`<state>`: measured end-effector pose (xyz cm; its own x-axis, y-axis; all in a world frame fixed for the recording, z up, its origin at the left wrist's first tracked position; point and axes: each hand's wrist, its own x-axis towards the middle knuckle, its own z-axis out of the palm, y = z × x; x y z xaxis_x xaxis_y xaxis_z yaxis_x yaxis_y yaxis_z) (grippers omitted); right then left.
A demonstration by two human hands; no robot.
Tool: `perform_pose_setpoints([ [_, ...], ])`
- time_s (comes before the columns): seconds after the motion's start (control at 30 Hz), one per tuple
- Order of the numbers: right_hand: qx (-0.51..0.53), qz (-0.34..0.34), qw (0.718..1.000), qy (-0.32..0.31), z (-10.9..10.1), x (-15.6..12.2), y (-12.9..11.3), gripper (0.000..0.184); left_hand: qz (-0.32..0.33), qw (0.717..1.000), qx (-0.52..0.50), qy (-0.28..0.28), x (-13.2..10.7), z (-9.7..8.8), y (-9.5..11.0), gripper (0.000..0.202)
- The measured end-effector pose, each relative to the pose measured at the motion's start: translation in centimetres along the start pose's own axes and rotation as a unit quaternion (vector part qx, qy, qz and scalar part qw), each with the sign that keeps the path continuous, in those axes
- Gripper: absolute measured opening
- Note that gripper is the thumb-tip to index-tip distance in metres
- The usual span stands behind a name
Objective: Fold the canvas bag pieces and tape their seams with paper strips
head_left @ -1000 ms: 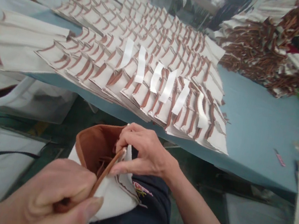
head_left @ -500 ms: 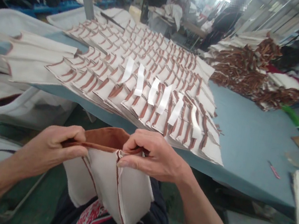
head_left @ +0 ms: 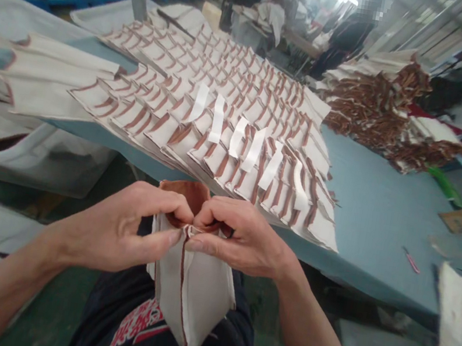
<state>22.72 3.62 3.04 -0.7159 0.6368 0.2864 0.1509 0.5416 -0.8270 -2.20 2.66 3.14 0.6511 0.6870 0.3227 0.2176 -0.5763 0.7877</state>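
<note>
A cream fabric pouch [head_left: 206,293] with a rust-brown lining and brown-edged seams hangs over my lap, its mouth facing up. My left hand [head_left: 147,224] pinches the rim just left of the front seam, thumb outside and fingers curled in. On the other side of that seam, my right hand [head_left: 233,235] is closed on the rim in the same way. The two sets of fingertips nearly touch. Part of the lining [head_left: 188,190] shows behind them; the fingertips inside the pouch are hidden.
Rows of overlapping cream pieces with brown edges [head_left: 235,97] lie on the blue table [head_left: 368,202], several white strips [head_left: 253,150] on top. A brown-edged stack [head_left: 375,103] stands at the back right. White bins [head_left: 35,149] are at left. A person [head_left: 346,39] is in the background.
My left hand has moved right along the rim, up to the seam beside my right hand. The pouch mouth has narrowed between them. My right hand has kept its grip.
</note>
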Motion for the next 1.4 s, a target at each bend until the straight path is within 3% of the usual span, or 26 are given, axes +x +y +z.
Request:
perform_pose_setpoints([
  [0.23, 0.011, 0.041, 0.999, -0.002, 0.5, -0.2, 1.1, 0.048, -0.068, 0.996, 0.052, 0.013, -0.1, 1.0, 0.8, 0.028],
  [0.4, 0.118, 0.080, 0.989, -0.035, 1.1, -0.2, 1.9, 0.049, -0.099, 0.993, -0.056, 0.043, -0.4, 2.0, 0.4, 0.030],
  [0.6, 0.200, 0.081, 0.976, -0.042, 1.8, -0.4, 2.7, 0.050, -0.133, 0.980, -0.143, 0.028, -0.2, 2.2, -0.2, 0.027],
  [0.83, 0.222, 0.092, 0.970, -0.033, 1.9, -0.7, 3.2, 0.052, -0.150, 0.984, -0.091, -0.010, -0.6, 1.7, -1.2, 0.029],
  [1.0, 0.169, 0.111, 0.979, -0.028, 1.8, -0.6, 2.7, 0.052, -0.149, 0.985, -0.086, -0.014, -1.0, 1.3, -1.7, 0.027],
  [1.23, 0.108, 0.080, 0.991, -0.017, 1.9, -0.4, 2.4, 0.042, -0.153, 0.985, -0.078, 0.003, -1.1, 1.3, -1.6, 0.026],
  [1.4, 0.034, 0.066, 0.997, -0.012, 1.9, -0.4, 1.3, 0.021, -0.128, 0.990, -0.012, 0.065, -1.1, 2.1, -1.1, 0.030],
])
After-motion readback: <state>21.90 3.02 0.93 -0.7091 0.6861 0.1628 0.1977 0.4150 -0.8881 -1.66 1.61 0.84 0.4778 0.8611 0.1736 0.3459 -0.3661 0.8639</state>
